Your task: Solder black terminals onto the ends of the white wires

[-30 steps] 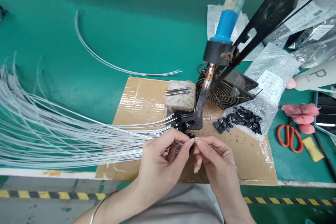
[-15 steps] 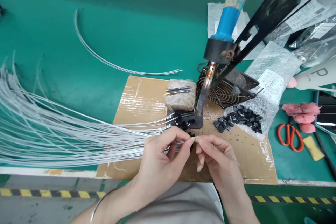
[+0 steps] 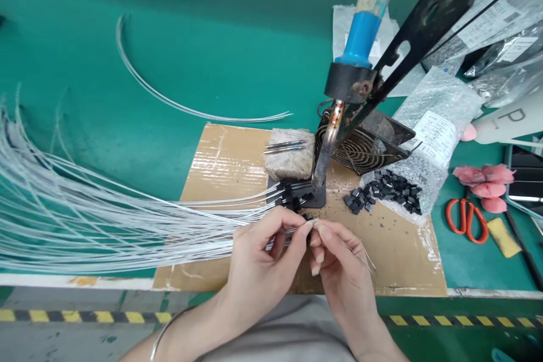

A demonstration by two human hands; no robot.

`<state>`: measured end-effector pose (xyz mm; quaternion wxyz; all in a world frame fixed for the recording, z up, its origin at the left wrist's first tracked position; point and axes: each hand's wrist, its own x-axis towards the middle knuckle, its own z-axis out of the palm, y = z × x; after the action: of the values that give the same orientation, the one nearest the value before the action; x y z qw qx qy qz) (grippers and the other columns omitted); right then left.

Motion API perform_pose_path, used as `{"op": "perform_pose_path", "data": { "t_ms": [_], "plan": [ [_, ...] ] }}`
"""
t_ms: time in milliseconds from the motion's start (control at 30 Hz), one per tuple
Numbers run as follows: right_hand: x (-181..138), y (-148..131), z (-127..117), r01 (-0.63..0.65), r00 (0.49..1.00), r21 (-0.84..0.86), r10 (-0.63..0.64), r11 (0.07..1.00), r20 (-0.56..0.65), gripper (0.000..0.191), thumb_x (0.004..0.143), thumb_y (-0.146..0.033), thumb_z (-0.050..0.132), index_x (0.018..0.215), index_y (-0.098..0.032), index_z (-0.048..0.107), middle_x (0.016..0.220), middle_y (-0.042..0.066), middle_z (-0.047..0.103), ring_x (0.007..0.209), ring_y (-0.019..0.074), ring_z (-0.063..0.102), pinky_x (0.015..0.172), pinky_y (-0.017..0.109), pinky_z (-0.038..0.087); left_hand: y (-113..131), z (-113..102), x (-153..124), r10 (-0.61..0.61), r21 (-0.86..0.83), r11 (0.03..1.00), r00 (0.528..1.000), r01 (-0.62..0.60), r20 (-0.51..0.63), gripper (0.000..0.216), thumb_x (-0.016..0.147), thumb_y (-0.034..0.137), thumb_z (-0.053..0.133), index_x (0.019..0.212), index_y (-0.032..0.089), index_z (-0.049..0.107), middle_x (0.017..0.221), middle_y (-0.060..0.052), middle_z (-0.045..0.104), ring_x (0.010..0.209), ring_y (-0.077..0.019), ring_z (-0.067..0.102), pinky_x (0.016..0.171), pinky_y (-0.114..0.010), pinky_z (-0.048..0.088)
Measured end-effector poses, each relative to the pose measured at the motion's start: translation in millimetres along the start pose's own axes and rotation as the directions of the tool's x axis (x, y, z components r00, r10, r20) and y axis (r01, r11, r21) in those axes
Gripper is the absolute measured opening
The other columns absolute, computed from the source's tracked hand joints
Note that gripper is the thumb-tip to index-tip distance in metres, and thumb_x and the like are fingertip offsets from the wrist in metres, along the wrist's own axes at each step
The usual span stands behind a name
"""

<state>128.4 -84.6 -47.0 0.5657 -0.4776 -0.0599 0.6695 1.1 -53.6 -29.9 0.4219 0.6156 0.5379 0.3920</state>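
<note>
My left hand (image 3: 265,263) is closed in a pinch on a thin wire, thumb against forefinger. My right hand (image 3: 344,271) meets it fingertip to fingertip, also pinching the wire. Fine wire ends (image 3: 360,258) stick out beyond my right fingers; the pinched spot itself is hidden. Beside and behind my left hand runs a spread bundle of white wires (image 3: 169,226), several ending in black connectors (image 3: 292,195). A blue-handled soldering iron (image 3: 360,39) hangs in a black bracket (image 3: 424,28), its tip pointing down above a small dark plate (image 3: 316,197).
Cardboard (image 3: 229,158) covers the bench under my hands. Around it lie a fibrous pad (image 3: 288,164) bearing metal tips, a fan (image 3: 360,150), loose black housings (image 3: 394,191), a bubble-wrap bag (image 3: 432,124), orange-handled scissors (image 3: 466,220) and a yellow sponge (image 3: 504,236). Separate wires (image 3: 169,103) curve behind.
My right hand has drawn slightly left, closer against my left fingertips. The fine wire ends beyond it now show as two separated strands. The view has shifted slightly.
</note>
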Motion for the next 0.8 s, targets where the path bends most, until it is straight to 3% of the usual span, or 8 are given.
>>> {"op": "perform_pose_path", "data": {
  "t_ms": [100, 167, 267, 333, 400, 467, 633, 800],
  "plan": [
    [1, -4, -10, 0.057, 0.998, -0.131, -0.056, 0.990, 0.014, 0.021, 0.077, -0.044, 0.094, 0.085, -0.025, 0.090, 0.070, 0.003, 0.080, 0.049, 0.0112, 0.066, 0.047, 0.021, 0.062, -1, -2, 2, -0.042, -0.021, 0.999, 0.999, 0.042, 0.016, 0.017, 0.094, 0.016, 0.066, 0.077, 0.019, 0.070, 0.059, 0.005, 0.064, 0.046, -0.0067, 0.046, 0.044, -0.016, 0.037],
    [4, -11, -23, 0.188, 0.978, -0.325, -0.208, 0.927, -0.028, 0.021, 0.081, -0.044, 0.091, 0.090, -0.025, 0.090, 0.076, 0.005, 0.082, 0.054, 0.0143, 0.070, 0.050, 0.025, 0.064, -2, -4, 4, -0.082, -0.046, 0.995, 0.996, 0.083, 0.027, 0.016, 0.093, 0.018, 0.067, 0.077, 0.019, 0.070, 0.060, 0.004, 0.065, 0.047, -0.0075, 0.048, 0.044, -0.017, 0.039],
    [11, -26, -46, 0.355, 0.833, -0.681, -0.548, 0.641, -0.082, 0.015, 0.085, -0.036, 0.089, 0.095, -0.025, 0.089, 0.082, 0.004, 0.081, 0.060, 0.0138, 0.069, 0.057, 0.026, 0.062, -3, -5, 6, -0.128, -0.082, 0.988, 0.991, 0.131, 0.041, 0.013, 0.092, 0.020, 0.067, 0.080, 0.019, 0.072, 0.061, 0.002, 0.067, 0.047, -0.0085, 0.049, 0.043, -0.018, 0.038],
    [17, -35, -57, 0.363, 0.740, -0.843, -0.673, 0.397, 0.002, 0.014, 0.088, -0.034, 0.085, 0.097, -0.024, 0.088, 0.083, 0.003, 0.078, 0.064, 0.0139, 0.066, 0.059, 0.027, 0.058, -3, -6, 7, -0.141, -0.094, 0.985, 0.989, 0.146, 0.052, 0.011, 0.092, 0.020, 0.067, 0.083, 0.019, 0.074, 0.064, 0.001, 0.070, 0.048, -0.0090, 0.051, 0.043, -0.018, 0.037],
    [22, -40, -62, 0.346, 0.712, -0.918, -0.692, 0.195, 0.122, 0.015, 0.090, -0.035, 0.080, 0.096, -0.023, 0.086, 0.077, 0.002, 0.073, 0.062, 0.0137, 0.061, 0.059, 0.028, 0.054, -2, -6, 7, -0.140, -0.099, 0.984, 0.989, 0.145, 0.054, 0.011, 0.091, 0.018, 0.067, 0.083, 0.019, 0.075, 0.065, 0.000, 0.071, 0.049, -0.0091, 0.051, 0.044, -0.019, 0.037],
    [27, -41, -63, 0.324, 0.718, -0.942, -0.672, 0.090, 0.183, 0.015, 0.090, -0.035, 0.077, 0.091, -0.022, 0.084, 0.071, 0.000, 0.068, 0.057, 0.0126, 0.057, 0.056, 0.028, 0.052, -1, -7, 7, -0.133, -0.103, 0.985, 0.990, 0.138, 0.052, 0.012, 0.090, 0.017, 0.067, 0.081, 0.019, 0.076, 0.065, 0.000, 0.071, 0.049, -0.0090, 0.051, 0.044, -0.019, 0.037],
    [25, -38, -66, 0.265, 0.735, -0.958, -0.666, 0.110, 0.127, 0.017, 0.089, -0.037, 0.077, 0.087, -0.021, 0.081, 0.069, 0.000, 0.072, 0.054, 0.0127, 0.061, 0.055, 0.027, 0.054, 1, -8, 8, -0.127, -0.100, 0.986, 0.991, 0.131, 0.048, 0.012, 0.089, 0.016, 0.068, 0.080, 0.020, 0.076, 0.063, 0.001, 0.069, 0.049, -0.0092, 0.050, 0.045, -0.020, 0.037],
    [15, -37, -75, 0.197, 0.785, -0.929, -0.618, 0.313, -0.042, 0.023, 0.084, -0.043, 0.082, 0.088, -0.020, 0.082, 0.067, 0.001, 0.075, 0.052, 0.0129, 0.065, 0.054, 0.026, 0.057, -2, -6, 7, -0.132, -0.099, 0.986, 0.991, 0.135, 0.032, 0.012, 0.088, 0.017, 0.069, 0.079, 0.020, 0.076, 0.064, 0.001, 0.070, 0.050, -0.0097, 0.051, 0.045, -0.021, 0.036]
  ]
}}
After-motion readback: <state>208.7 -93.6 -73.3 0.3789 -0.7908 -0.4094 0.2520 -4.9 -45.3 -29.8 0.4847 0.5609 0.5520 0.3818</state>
